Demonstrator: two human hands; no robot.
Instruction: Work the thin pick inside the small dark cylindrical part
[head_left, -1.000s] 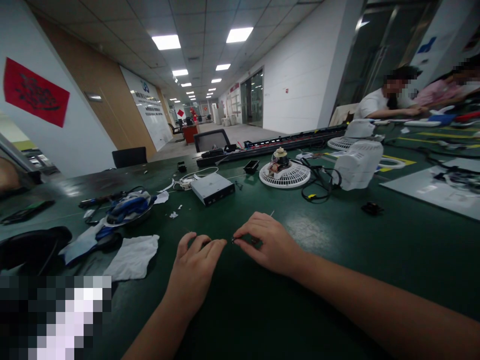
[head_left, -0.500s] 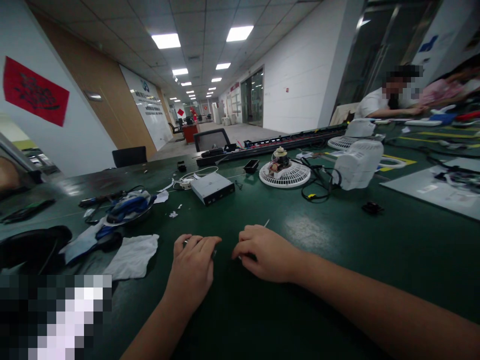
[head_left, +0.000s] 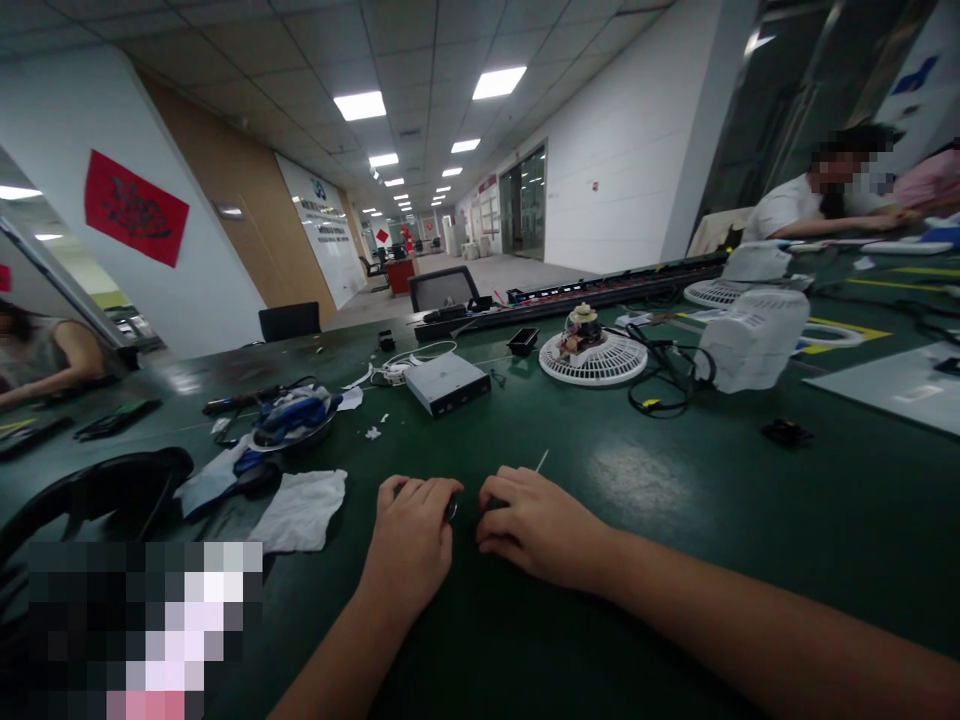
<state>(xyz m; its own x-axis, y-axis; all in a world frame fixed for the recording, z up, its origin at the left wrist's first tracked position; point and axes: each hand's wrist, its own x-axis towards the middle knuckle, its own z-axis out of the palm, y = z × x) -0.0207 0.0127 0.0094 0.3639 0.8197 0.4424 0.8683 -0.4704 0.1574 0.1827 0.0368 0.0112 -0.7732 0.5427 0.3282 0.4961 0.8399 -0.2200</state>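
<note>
My left hand [head_left: 415, 530] is closed over a small dark, shiny-edged item [head_left: 451, 508], mostly hidden under its fingers. Just to the right, my right hand [head_left: 544, 522] has its fingers curled, with a thin pale rod [head_left: 542, 460] sticking out past the knuckles. Both hands rest low over the green tabletop [head_left: 495, 630], a narrow gap between their fingertips. Beyond them lies a silver-grey optical disc drive [head_left: 448, 380]. What else the right hand holds cannot be made out.
Behind are a white fan grille [head_left: 600, 362] with a motor, a white plastic housing [head_left: 754, 345], cables and a small black tray [head_left: 523, 341]. On the left lie a crumpled tissue [head_left: 304, 508] and a bowl [head_left: 294, 420] with blue cloth. People sit at both sides.
The view has turned a little left, so the scene sits further right. My hands are slightly closer together, and the right fingers have shifted a little.
</note>
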